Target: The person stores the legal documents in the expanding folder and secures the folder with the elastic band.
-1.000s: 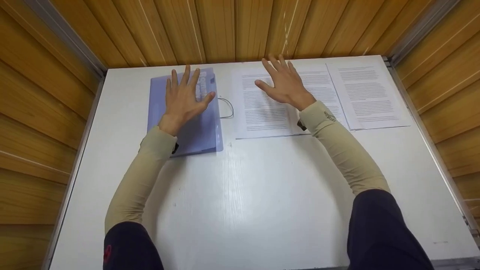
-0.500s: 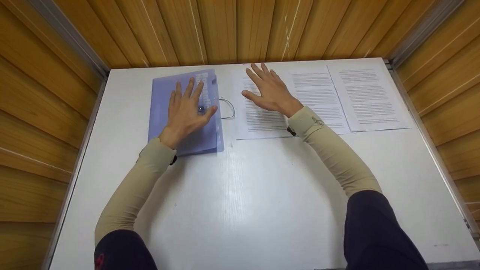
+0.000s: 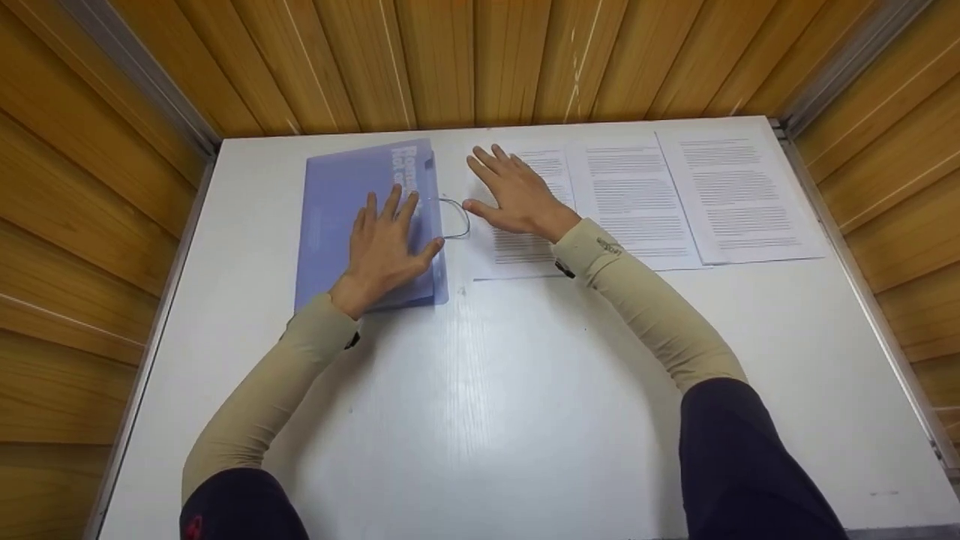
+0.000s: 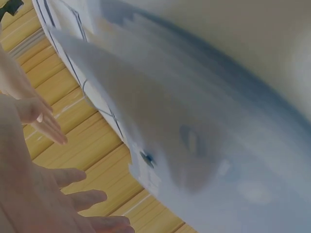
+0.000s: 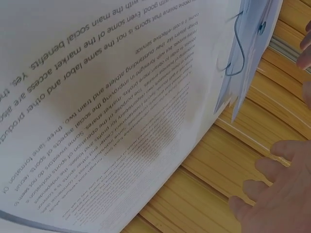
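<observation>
A translucent blue-purple document folder (image 3: 326,199) lies on the left part of the table, white lettering at its upper right. Above its right half hovers my left hand (image 3: 386,251), fingers spread and holding nothing. A thin cord loop (image 3: 468,225) sticks out from the folder's right edge. My right hand (image 3: 517,199), also spread and holding nothing, hangs over the left printed sheet (image 3: 506,266), thumb near the loop. In the left wrist view a round snap button (image 4: 147,159) shows on the folder. The right wrist view shows printed text below the palm.
Right of the hands lie a middle printed sheet (image 3: 637,199) and a right printed sheet (image 3: 739,195), their edges meeting or overlapping. The white table (image 3: 480,420) stretches toward the person. Wood-look panels (image 3: 502,60) enclose its back and sides.
Both hands have drawn back toward the person, the left also drifting slightly right and the right moving left toward the cord loop. Folder and sheets stay in place; more folder lettering shows.
</observation>
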Tool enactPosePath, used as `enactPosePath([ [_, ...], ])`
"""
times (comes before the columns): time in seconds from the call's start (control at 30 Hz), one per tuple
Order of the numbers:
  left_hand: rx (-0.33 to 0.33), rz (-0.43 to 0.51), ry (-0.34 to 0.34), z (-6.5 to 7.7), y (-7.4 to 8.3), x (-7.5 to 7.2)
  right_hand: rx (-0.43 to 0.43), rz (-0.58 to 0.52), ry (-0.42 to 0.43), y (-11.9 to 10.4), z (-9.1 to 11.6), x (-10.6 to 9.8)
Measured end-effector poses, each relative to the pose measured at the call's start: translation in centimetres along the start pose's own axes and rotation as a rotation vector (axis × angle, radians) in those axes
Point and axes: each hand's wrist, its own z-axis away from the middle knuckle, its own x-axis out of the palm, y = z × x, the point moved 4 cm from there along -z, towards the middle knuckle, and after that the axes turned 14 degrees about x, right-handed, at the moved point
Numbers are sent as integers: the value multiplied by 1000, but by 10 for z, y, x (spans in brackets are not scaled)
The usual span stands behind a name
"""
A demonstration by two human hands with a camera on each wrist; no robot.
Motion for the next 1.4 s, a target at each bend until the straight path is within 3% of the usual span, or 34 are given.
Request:
enactPosePath([
  [0.23, -3, -1, -20, 4, 6, 8, -59, 13, -17, -12, -3, 14],
  [0.7, -21, 21, -70, 13, 12, 30, -161, 131, -132, -33, -1, 48],
  [1.03, -50, 36, -87, 16, 14, 34, -175, 188, -161, -38, -4, 58],
  [1.4, -61, 13, -83, 18, 15, 34, -168, 178, -174, -41, -7, 63],
])
